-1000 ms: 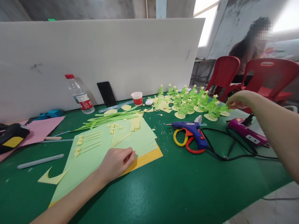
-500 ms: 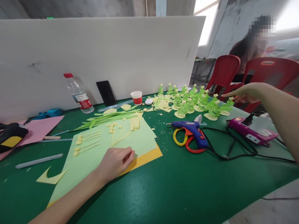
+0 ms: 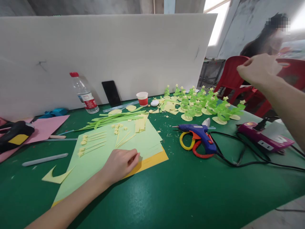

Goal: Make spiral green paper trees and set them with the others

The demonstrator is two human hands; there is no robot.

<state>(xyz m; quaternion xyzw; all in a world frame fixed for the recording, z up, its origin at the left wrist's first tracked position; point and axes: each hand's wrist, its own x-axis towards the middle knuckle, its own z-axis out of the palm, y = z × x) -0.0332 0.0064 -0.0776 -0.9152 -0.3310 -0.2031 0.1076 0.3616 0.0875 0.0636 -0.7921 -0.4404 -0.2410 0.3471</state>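
My left hand point(image 3: 123, 163) lies in a loose fist on a stack of light green paper point(image 3: 92, 170), with nothing showing in it. Beyond it are thin yellow paper sticks point(image 3: 127, 139), small yellow paper stars point(image 3: 117, 129) and several star-topped sticks point(image 3: 94, 144). My right hand point(image 3: 260, 68) is raised in the air at the right, apart from everything on the table; its fingers are partly hidden and blurred. Nearest below it stand several small green paper plants point(image 3: 220, 111) with yellow stars and round bases.
A blue glue gun point(image 3: 196, 128) lies over scissors point(image 3: 186, 142), its cord running to a purple power strip point(image 3: 264, 136). A paper cup point(image 3: 143, 100), phone point(image 3: 111, 93) and bottle point(image 3: 87, 98) stand before a white board point(image 3: 133, 54). A person sits beyond red chairs point(image 3: 232, 71).
My right hand has lifted up and away from above the paper plants, and its fingers are no longer stretched out. My left hand keeps its place on the paper. The view has shifted slightly.
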